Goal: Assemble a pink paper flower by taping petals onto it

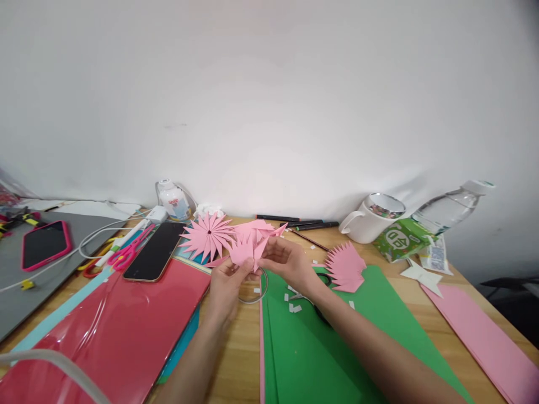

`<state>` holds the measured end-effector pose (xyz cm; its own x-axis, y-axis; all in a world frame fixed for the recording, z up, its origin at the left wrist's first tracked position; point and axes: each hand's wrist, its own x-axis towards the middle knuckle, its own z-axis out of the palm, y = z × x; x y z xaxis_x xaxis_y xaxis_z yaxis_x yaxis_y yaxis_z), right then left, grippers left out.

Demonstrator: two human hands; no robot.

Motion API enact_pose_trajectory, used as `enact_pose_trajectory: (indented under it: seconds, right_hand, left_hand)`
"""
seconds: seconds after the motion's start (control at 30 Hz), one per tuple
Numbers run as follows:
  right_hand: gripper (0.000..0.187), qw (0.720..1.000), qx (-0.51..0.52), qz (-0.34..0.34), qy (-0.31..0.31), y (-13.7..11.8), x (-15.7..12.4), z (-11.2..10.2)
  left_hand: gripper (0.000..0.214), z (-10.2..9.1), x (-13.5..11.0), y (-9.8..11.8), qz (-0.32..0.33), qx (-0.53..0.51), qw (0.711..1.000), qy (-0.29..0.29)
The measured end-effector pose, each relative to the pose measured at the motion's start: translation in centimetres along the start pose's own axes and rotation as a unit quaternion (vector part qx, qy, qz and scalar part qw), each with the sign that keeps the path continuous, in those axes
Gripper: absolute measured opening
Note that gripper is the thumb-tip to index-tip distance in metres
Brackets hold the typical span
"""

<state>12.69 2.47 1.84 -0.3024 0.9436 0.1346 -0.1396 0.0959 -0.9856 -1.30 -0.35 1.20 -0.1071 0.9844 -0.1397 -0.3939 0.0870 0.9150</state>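
Observation:
Between my two hands is a folded pink paper piece [242, 251] with pointed tips, raised above the table. My left hand [229, 280] pinches its lower edge with the thumb in front. On its right side, the fingers of my right hand [288, 264] are closed on a pointed flap. Behind it lies a finished-looking pink paper pinwheel flower [209, 233] with many spikes. A second fan of pink folded paper [346, 266] rests on the green paper [357, 336] to the right. Black-handled scissors [314, 303] lie partly under my right forearm.
Red paper in a clear sleeve [113, 331], a black phone [155, 252] and pink scissors [130, 249] are at left. A white mug [370, 219], a green packet [400, 240], a water bottle [450, 207] and pink strips [484, 336] stand or lie at right. Small white scraps [295, 308] dot the green paper.

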Motion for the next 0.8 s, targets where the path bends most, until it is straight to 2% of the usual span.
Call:
enact_pose_trajectory:
  seconds: [0.13,0.3,0.47,0.67,0.8]
  right_hand:
    - [0.030,0.999,-0.028,0.008,0.021,0.2,0.0,0.0]
    - [0.036,0.999,-0.006,0.025,0.040,0.1,0.0,-0.5]
    - [0.034,0.998,-0.032,0.038,0.031,-0.3,0.1,-1.0]
    - [0.036,0.997,-0.009,0.052,0.057,0.2,0.1,-0.5]
    - [0.036,0.996,-0.008,0.048,0.077,0.7,0.0,0.0]
  left_hand:
    - [0.029,0.0,0.0,-0.2,-0.006,0.013,1.000,0.003]
    - [0.032,-0.1,0.0,-0.5,-0.026,0.016,1.000,-0.008]
    - [0.035,-0.3,0.1,-0.8,-0.045,0.020,0.999,-0.015]
    - [0.029,-0.2,0.2,-0.7,-0.027,0.018,0.999,0.005]
    - [0.031,-0.1,0.3,-0.7,-0.037,-0.003,0.999,0.011]
